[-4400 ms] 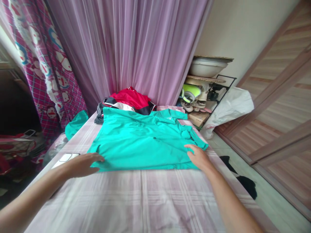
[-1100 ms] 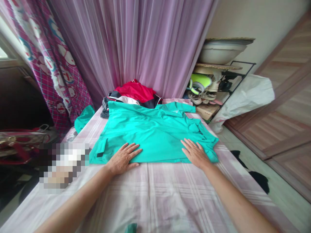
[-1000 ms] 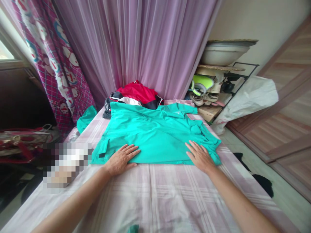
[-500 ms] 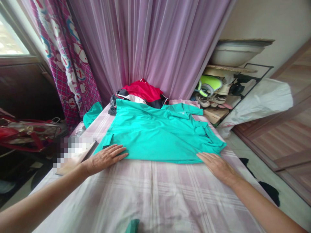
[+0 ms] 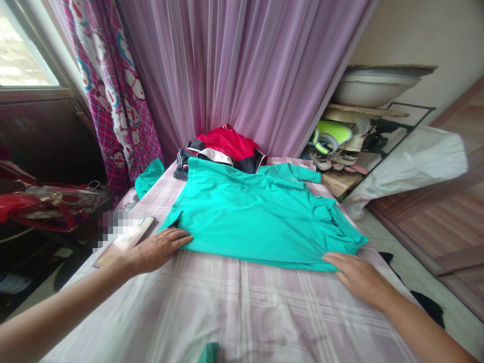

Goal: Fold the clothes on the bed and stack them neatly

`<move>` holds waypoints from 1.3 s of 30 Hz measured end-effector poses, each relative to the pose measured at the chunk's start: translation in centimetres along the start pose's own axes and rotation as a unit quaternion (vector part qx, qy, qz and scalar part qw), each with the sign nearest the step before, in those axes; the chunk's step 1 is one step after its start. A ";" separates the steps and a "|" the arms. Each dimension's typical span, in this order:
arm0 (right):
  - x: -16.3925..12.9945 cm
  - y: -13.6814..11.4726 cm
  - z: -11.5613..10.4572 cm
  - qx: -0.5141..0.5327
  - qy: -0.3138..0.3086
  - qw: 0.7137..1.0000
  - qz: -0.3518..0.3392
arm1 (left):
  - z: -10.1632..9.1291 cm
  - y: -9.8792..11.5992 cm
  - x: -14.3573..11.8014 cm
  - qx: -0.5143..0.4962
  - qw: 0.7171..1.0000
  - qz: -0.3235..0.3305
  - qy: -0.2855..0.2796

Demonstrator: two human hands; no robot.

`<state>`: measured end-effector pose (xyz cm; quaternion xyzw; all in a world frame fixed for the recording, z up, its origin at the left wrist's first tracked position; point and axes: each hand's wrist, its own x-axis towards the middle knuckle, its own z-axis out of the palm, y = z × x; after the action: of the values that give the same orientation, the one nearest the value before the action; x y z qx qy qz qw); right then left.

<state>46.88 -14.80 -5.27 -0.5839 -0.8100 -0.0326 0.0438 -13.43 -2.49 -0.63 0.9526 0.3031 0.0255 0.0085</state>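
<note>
Both hands have slid outward along the near hem of the turquoise short-sleeved shirt [image 5: 260, 222] spread flat on the pink-and-white checked bed sheet [image 5: 242, 312]. About a second back they pressed on the cloth well inside its lower corners; now the left hand [image 5: 157, 249] lies flat and open at the shirt's near-left corner, fingertips just touching the hem, and the right hand [image 5: 359, 277] lies flat and open at the near-right corner, fingers at the edge of the bunched sleeve. Neither hand grips anything; palms are down and fingers spread loosely.

That outward sweep reads as a smoothing stroke: the front panel looks flatter across its middle, while folds remain along the right side toward the sheet's right edge.

Beyond the shirt, at the far edge of the bed, a heap of red, black and white clothing [image 5: 223, 148] sits against the sheer lilac curtain [image 5: 242, 70]. A flat dark phone-like slab [image 5: 124, 241] lies near the sheet's left edge, just beside the left hand. A small turquoise scrap [image 5: 207, 353] shows at the near edge.
</note>
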 end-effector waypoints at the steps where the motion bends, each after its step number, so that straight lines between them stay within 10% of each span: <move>1: 0.2 -0.1 -0.6 0.012 -0.028 1.000 0.009 | -0.6 0.1 0.1 -0.028 1.000 -0.005 -0.011; 5: 3.0 -0.9 -3.0 0.077 -0.091 0.992 0.038 | -3.2 -0.8 1.5 -0.113 0.988 -0.093 -0.051; 11: 11.2 -4.7 -1.3 0.079 0.059 0.982 0.161 | -2.9 -4.4 5.5 -0.027 0.964 -0.263 0.022; 15: 14.2 -6.8 1.0 0.077 0.050 0.976 0.198 | -2.0 -5.7 7.2 -0.030 0.954 -0.289 -0.073; 22: 14.0 -6.9 1.7 0.037 0.101 0.969 0.224 | -1.9 -6.7 9.1 -0.017 0.953 -0.298 -0.061; 30: 17.2 -12.9 -0.3 0.040 0.186 0.973 0.130 | -0.2 -1.4 10.8 0.004 0.971 -0.230 0.063; 35: 22.2 -20.5 0.0 0.054 0.059 0.996 0.038 | 3.6 2.7 12.4 0.010 0.962 -0.261 0.076; 39: 22.9 -20.8 1.6 0.053 -0.012 0.997 0.051 | 5.2 2.8 12.5 0.010 0.961 -0.264 0.081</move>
<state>19.89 0.35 -4.45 -0.6217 -0.7801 0.0200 0.0664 -1.35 2.49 -5.16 0.8336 0.5437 0.0959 -0.0192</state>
